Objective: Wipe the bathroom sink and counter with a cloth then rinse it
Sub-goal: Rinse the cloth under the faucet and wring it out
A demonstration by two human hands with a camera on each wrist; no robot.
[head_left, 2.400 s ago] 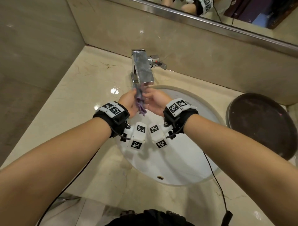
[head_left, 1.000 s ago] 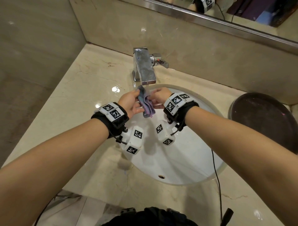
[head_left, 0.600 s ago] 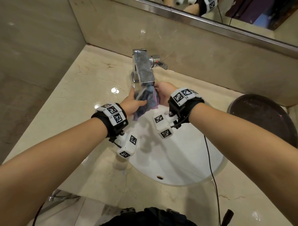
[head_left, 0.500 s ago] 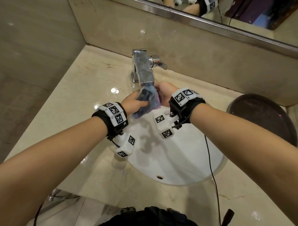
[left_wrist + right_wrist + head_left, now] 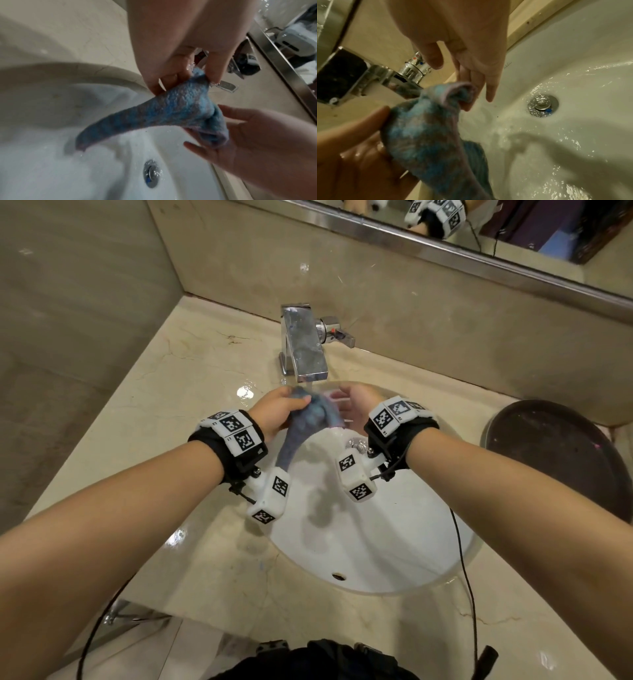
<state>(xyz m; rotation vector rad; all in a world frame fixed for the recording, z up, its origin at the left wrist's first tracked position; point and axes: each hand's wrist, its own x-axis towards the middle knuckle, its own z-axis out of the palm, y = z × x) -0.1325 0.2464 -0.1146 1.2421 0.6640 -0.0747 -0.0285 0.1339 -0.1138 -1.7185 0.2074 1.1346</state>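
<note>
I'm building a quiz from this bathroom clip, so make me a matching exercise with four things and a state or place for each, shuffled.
Things:
1. cloth
2. faucet
3. drain stopper
4. dark round tray

States or places:
A. on the counter, right of the basin
B. chrome, at the basin bottom
C. blue, pinched by the left hand
D. running water

Pairs: 1-C, 2-D, 3-B, 4-A

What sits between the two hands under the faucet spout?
The wet blue cloth: the left hand grips one end, the right hand's straight fingers touch the other, clearest in both wrist views.
</note>
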